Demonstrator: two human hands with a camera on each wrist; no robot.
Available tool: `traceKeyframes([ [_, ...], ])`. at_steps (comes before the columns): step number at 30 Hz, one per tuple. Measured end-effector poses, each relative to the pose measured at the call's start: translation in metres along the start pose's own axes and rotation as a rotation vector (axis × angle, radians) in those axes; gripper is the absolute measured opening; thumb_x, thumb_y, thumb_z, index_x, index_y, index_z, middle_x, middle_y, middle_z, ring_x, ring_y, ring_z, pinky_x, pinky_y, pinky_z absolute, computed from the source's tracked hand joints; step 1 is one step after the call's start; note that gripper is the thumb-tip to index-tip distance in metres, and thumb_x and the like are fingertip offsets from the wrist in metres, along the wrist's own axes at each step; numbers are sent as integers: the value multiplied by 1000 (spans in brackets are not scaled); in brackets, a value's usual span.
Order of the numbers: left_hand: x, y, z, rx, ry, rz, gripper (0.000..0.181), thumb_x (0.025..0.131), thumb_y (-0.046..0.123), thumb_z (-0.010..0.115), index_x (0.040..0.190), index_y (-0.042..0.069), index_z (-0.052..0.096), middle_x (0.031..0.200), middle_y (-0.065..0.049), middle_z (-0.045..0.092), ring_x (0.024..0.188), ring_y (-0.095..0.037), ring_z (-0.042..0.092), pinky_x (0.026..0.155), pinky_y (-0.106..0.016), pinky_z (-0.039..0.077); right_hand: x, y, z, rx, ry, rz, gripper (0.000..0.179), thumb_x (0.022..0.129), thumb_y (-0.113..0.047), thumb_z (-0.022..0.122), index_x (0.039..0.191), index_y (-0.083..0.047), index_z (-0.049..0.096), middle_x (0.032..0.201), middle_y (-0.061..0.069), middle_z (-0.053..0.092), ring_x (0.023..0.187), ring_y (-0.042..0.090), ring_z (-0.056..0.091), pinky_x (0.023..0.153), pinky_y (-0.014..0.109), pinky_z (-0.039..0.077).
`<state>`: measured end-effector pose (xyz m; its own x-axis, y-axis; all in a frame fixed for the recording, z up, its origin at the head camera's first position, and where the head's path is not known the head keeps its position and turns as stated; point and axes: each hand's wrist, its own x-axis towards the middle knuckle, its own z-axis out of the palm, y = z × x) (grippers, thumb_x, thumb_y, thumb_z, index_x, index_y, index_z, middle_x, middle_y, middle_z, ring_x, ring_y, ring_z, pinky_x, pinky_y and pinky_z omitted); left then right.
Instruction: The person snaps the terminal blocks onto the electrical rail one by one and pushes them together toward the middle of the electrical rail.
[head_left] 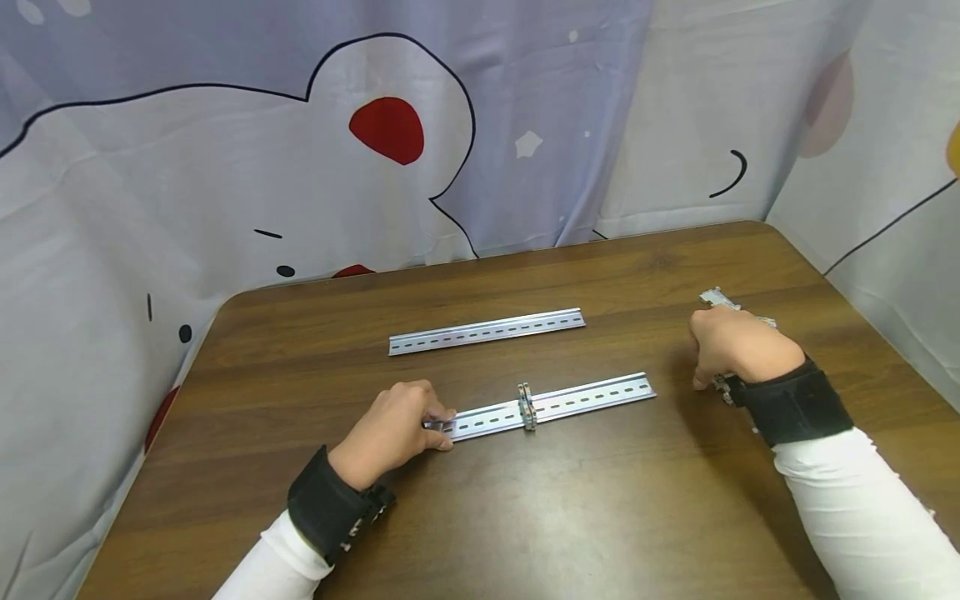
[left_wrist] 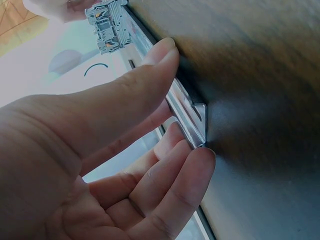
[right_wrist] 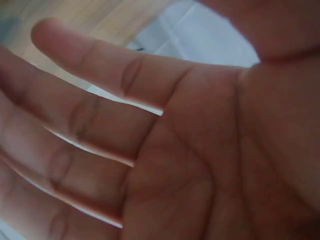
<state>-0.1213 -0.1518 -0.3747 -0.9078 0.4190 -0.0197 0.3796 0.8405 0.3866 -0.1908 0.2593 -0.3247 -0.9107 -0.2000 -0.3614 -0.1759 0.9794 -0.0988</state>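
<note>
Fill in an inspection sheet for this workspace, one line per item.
Surface: brown wood-grain table.
Job's things: front rail with small blocks standing across it; back rail lying apart behind; silvery parts by the right hand, partly hidden.
Clutter: nothing seen.
Hands: left hand grips the front rail's left end; right hand's fingers extended, contact with the parts unclear.
Cables: nothing seen.
Surroundings: printed fabric backdrop; white sleeves; black wrist straps.
</note>
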Motion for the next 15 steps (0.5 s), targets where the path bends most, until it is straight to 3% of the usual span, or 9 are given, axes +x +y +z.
traceKeyframes([
  [7, 0, -2, 1, -2, 13, 21, 36, 68, 21, 90, 100, 11, 79, 86, 3, 64, 80, -16, 62, 64, -27, 46, 0, 22, -1, 41, -44, 24, 36, 57, -19, 89, 67, -10, 55, 70, 5, 54, 63, 23, 52, 54, 35, 42],
  [15, 0, -2, 0, -8, 9, 21, 35, 68, 21, 90, 100, 10, 79, 86, 3, 64, 81, -16, 62, 65, -28, 47, 2, 37, 1, 123, -99, 8, 36, 56, -9, 87, 76, -6, 56, 72, 4, 55, 65, 22, 54, 56, 33, 44],
])
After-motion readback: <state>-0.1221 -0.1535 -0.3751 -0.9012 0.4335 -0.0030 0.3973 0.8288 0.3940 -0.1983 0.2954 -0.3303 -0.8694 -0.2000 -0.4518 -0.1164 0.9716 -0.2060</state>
